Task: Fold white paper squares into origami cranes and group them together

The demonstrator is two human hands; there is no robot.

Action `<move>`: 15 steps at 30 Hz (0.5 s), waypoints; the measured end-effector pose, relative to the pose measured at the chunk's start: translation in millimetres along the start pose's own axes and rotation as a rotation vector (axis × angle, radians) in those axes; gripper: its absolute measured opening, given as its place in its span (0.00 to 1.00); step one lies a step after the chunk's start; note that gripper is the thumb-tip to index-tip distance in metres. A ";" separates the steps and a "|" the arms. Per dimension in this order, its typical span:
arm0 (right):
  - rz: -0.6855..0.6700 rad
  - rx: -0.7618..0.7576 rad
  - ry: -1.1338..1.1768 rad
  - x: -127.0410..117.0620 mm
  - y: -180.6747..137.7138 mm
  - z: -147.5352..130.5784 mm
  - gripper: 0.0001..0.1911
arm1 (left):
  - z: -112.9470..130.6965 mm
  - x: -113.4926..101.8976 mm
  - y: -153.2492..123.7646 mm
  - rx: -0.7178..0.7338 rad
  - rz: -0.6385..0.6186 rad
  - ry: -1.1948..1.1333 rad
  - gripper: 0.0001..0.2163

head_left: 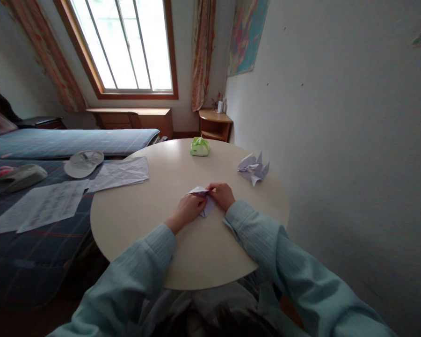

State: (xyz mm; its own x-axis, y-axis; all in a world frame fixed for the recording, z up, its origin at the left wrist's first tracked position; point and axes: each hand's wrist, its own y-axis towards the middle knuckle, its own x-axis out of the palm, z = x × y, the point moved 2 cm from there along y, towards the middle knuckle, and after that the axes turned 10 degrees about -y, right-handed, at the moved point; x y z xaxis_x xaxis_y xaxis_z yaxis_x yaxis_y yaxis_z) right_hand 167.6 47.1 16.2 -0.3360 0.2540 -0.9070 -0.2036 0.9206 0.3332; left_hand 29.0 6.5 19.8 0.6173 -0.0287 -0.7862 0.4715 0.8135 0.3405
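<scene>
A small folded piece of white paper (207, 207) lies at the middle of the round table, between my two hands. My left hand (187, 208) has its fingers closed on the paper's left side, partly covering it. At the paper's upper right edge, my right hand (222, 194) pinches it between thumb and fingers. One flap of the paper sticks up above the left fingers. Several folded paper shapes (253, 168), pointed like cranes, sit in a cluster to the far right of my hands.
The round cream table (133, 224) stands close to the wall on its right. A green tissue pack (199, 147) is at its far edge. Crumpled white sheets (122, 173) overlap its left edge. Printed papers (52, 204) and a light cap (84, 164) lie on the bed.
</scene>
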 end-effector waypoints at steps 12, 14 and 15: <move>0.029 -0.032 0.005 1.4 -1.7 -3.6 0.07 | 3.8 -3.4 0.4 -0.016 0.026 0.036 0.11; 0.047 -0.079 0.017 1.4 -2.0 -5.1 0.08 | 4.0 -3.3 0.5 -0.020 0.021 0.057 0.11; 0.057 -0.103 0.024 1.3 -2.1 -5.8 0.08 | 3.9 -3.1 0.5 -0.021 0.018 0.059 0.11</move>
State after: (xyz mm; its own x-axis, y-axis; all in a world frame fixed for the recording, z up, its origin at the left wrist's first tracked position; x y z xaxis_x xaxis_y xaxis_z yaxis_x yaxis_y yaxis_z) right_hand 162.3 43.8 15.8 -0.3710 0.2965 -0.8800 -0.2762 0.8695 0.4095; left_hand 29.7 4.8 24.5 0.5871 0.0202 -0.8093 0.4470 0.8254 0.3448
